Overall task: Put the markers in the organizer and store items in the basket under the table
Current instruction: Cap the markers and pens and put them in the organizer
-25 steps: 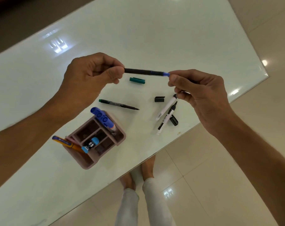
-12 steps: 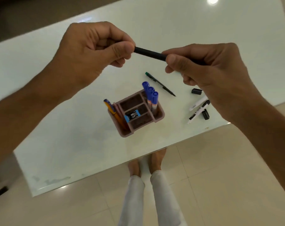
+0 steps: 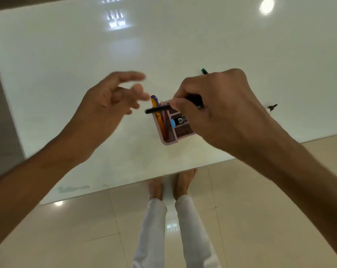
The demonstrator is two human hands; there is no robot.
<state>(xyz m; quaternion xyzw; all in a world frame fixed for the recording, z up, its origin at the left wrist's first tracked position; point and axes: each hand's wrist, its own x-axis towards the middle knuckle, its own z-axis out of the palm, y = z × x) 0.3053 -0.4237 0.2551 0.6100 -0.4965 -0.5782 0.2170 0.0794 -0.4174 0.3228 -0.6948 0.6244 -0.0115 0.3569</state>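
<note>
Nearest the person, past the bare feet and white trouser legs, the front edge of the white bench [image 3: 125,171] runs across the view, and the pink organizer [image 3: 168,141] stands on it just behind that edge.

Directly above the organizer, the right hand [image 3: 221,111] has its fingers curled round a black marker [image 3: 158,109], which lies roughly level, with its free end pointing left past the organizer's left wall. To the left of the organizer, the left hand [image 3: 109,101] hangs with fingers loosely spread and holds nothing; it is blurred.

Inside the organizer, an orange pen with a blue cap [image 3: 157,113] leans in the left compartment, and a small blue-and-black item [image 3: 178,120] sits in a middle one.

Behind and to the right of the organizer, a green-ended marker [image 3: 204,71] and a dark-tipped white marker [image 3: 272,107] lie on the bench, mostly hidden by the right hand.

The black marker would probably have to be tipped upright to go in. Lowered flat, it could bridge the walls or catch on the leaning orange pen and roll off the nearby front edge. A hard push might also tip the light organizer.
</note>
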